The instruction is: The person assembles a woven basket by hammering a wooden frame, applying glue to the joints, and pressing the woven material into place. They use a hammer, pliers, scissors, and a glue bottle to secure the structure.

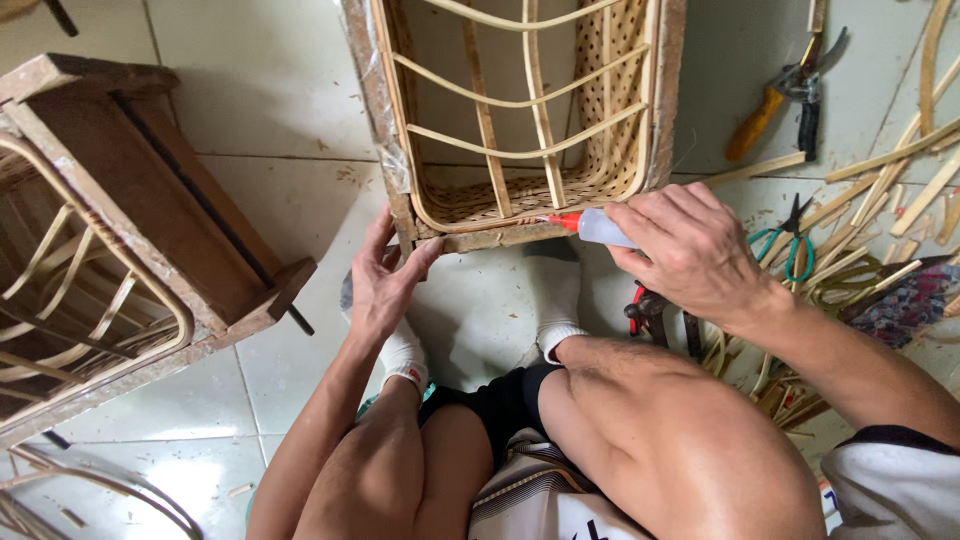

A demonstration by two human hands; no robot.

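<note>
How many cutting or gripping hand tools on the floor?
3 visible. Orange-handled pruning shears lie top right; green-handled scissors sit right of the right hand; red-handled pliers lie below that wrist, partly hidden. Rattan scraps may hide more.

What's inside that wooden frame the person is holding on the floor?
Inside the wooden frame sits a woven rattan basket with bent cane ribs crossing its open side. The right hand points a red-tipped glue bottle at its rim; the left hand steadies the corner. The basket's far end is out of view.

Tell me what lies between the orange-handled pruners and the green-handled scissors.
In the head view, one pale cane strip crosses the floor between pruners and scissors.
</note>
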